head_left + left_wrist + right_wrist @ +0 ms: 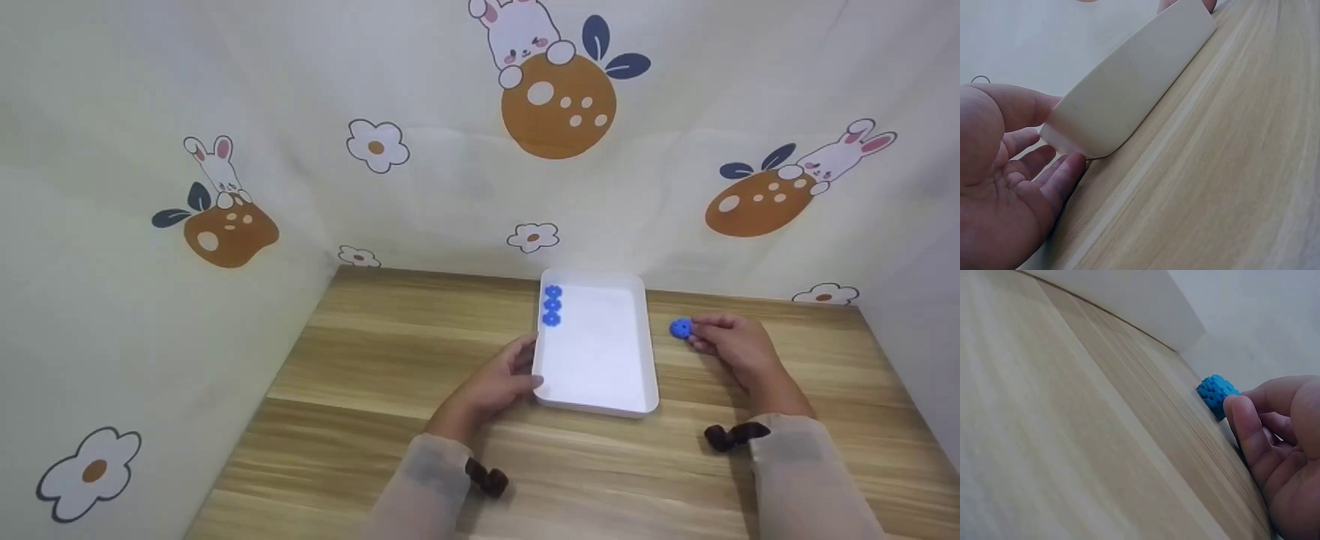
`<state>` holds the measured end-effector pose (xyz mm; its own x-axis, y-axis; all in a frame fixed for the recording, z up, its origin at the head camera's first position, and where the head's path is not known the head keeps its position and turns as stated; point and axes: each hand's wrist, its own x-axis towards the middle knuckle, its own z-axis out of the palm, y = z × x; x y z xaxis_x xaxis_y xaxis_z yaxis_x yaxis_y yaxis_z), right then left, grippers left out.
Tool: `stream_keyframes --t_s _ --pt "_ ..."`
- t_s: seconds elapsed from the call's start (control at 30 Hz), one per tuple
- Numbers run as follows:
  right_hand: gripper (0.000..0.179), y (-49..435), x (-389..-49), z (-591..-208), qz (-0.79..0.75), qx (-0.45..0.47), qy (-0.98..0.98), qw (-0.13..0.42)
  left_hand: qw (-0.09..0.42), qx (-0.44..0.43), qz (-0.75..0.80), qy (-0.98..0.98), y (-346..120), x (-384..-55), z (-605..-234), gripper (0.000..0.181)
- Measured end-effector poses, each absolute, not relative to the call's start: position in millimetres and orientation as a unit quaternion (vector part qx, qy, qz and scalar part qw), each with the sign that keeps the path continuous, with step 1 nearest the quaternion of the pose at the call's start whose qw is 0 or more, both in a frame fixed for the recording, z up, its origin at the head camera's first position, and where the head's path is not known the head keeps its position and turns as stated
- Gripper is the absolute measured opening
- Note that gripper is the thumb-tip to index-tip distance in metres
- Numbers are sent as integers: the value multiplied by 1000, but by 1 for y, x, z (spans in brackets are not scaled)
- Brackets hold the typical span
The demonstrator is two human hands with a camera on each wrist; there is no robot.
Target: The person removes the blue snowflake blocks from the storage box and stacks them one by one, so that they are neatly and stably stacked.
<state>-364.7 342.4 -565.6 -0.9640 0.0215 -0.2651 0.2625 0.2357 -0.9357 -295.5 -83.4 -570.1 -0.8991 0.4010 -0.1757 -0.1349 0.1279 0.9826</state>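
Note:
A white rectangular tray (pixel 600 352) lies on the wooden table. Along its left wall, near the far corner, three blue flower-shaped pieces (pixel 552 305) form a row. My left hand (pixel 499 382) holds the tray's left side, its thumb over the rim and its fingers at the outer wall. To the right of the tray, my right hand (pixel 739 349) pinches a short stack of blue notched discs (pixel 1217 395) between thumb and fingers. In the right wrist view the stack is close over the table, its layers lying against each other.
Bare wooden table (pixel 405 337) extends to the left of the tray and in front of it. A pale curtain (pixel 435 202) printed with rabbits and flowers rises behind the table and at both sides. Dark wrist straps (pixel 739 436) show on both sleeves.

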Motion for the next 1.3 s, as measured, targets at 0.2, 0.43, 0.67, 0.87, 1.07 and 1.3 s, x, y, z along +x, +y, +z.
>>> stream_keyframes --t_s 0.2,0.43,0.67,0.87,1.07,1.3 --pt "61 343 -364 -566 -627 81 768 98 202 97 654 723 -84 -295 -571 78" --pt "63 344 -364 -568 -655 77 746 93 199 95 650 728 -83 -295 -570 79" --pt "32 332 -359 -544 -658 105 742 79 198 95 645 732 -83 -296 -570 79" --pt "6 313 -360 -531 -672 69 734 68 199 91 641 736 -84 -295 -569 80" --pt "16 282 -357 -514 -677 26 732 66 201 85 634 742 -85 -294 -567 79" --pt "19 255 -355 -503 -661 -2 747 74 200 96 660 718 -84 -294 -568 79"
